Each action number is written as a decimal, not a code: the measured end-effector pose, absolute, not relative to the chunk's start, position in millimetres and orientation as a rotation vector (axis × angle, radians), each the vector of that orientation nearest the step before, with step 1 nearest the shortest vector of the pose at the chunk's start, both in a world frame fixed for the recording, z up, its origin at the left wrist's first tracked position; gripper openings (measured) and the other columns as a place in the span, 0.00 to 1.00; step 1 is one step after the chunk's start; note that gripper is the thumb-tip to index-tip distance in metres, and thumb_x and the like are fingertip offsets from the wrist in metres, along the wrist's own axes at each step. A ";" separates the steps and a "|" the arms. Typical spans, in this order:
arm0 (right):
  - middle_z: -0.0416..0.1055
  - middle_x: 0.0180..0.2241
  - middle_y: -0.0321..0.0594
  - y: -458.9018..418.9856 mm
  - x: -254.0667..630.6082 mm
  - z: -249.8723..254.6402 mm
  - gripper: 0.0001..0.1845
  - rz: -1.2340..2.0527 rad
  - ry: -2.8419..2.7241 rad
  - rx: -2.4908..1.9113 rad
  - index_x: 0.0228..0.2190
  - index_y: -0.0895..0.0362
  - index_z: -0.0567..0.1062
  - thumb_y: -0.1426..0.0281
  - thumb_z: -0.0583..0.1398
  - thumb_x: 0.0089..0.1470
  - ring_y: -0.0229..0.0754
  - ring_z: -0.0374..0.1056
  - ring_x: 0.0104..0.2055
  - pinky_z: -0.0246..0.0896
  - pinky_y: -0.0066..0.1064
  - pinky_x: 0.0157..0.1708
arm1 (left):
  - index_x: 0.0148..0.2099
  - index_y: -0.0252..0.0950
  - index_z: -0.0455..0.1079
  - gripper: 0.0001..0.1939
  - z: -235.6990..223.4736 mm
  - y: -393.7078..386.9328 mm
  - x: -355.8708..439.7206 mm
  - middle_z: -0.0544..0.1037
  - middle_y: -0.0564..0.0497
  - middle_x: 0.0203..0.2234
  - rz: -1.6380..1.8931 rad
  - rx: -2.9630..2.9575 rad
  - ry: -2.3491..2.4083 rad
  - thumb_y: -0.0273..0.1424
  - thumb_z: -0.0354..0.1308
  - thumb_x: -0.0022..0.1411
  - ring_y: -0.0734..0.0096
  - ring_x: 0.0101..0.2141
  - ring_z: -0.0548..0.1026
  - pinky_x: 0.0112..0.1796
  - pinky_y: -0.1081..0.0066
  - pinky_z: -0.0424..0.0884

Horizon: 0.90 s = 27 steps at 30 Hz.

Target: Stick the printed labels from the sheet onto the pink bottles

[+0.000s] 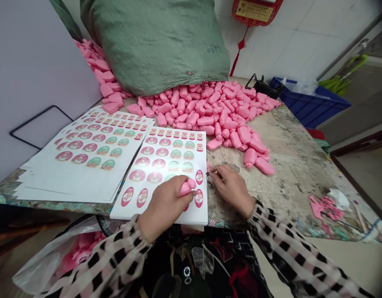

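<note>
My left hand (166, 203) is closed around a small pink plastic bottle (186, 187), whose knobbed end sticks out past the thumb. It hovers over the front right of a stack of sticker sheets (168, 157) printed with pink and green oval and arched labels. At that stack's right edge is my right hand (230, 188), thumb and forefinger pinched together. A small dark item shows at those fingertips, too small to name. Beyond both hands lies a large heap of similar pink bottles (206, 120).
More sticker sheets (76, 174) are spread at the left. Behind the heap sits a big green sack (160, 45). A blue crate (312, 103) stands beyond the table's right side. Pink scraps (326, 207) lie at the right; a plastic bag (44, 260) with pink pieces hangs below left.
</note>
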State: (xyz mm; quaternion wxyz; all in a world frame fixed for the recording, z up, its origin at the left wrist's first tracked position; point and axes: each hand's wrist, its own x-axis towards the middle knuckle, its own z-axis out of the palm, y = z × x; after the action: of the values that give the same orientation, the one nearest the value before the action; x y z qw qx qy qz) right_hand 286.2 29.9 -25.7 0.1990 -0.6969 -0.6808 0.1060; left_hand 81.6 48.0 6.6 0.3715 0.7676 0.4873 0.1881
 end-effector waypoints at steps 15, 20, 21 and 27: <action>0.67 0.36 0.41 44.1 278.3 -13.1 0.16 -0.022 -2.307 -2.071 0.37 0.54 0.72 0.63 0.46 0.62 0.41 0.65 0.36 0.51 0.30 0.30 | 0.54 0.44 0.65 0.22 -17.6 69.0 93.1 0.65 0.50 0.57 0.176 2.585 1.361 0.39 0.55 0.57 0.55 0.38 0.75 0.31 0.62 0.68; 0.67 0.36 0.40 45.3 281.8 -10.7 0.16 -0.012 -2.367 -2.016 0.37 0.54 0.72 0.63 0.47 0.61 0.40 0.65 0.35 0.50 0.30 0.29 | 0.53 0.44 0.66 0.20 -14.2 67.1 94.7 0.64 0.49 0.57 0.134 2.645 1.366 0.39 0.55 0.58 0.57 0.35 0.75 0.30 0.62 0.67; 0.67 0.36 0.39 45.9 282.4 -9.6 0.15 -0.007 -2.377 -2.008 0.37 0.54 0.72 0.64 0.47 0.61 0.40 0.65 0.35 0.49 0.30 0.29 | 0.53 0.44 0.66 0.20 -14.2 66.9 94.9 0.64 0.49 0.57 0.130 2.654 1.370 0.39 0.55 0.58 0.57 0.35 0.75 0.30 0.62 0.67; 0.67 0.33 0.38 49.2 289.1 -9.9 0.13 0.144 -2.400 -1.905 0.34 0.54 0.73 0.64 0.50 0.60 0.38 0.64 0.34 0.50 0.29 0.30 | 0.55 0.43 0.63 0.23 -12.2 66.2 95.8 0.65 0.49 0.57 0.094 2.666 1.404 0.38 0.56 0.58 0.59 0.34 0.75 0.30 0.63 0.67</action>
State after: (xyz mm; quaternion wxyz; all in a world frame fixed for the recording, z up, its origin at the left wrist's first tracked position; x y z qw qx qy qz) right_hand 289.1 49.2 -9.9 0.0370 -0.6205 -0.7819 0.0469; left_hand 95.8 66.2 -12.2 0.0635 0.8826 0.4648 0.0310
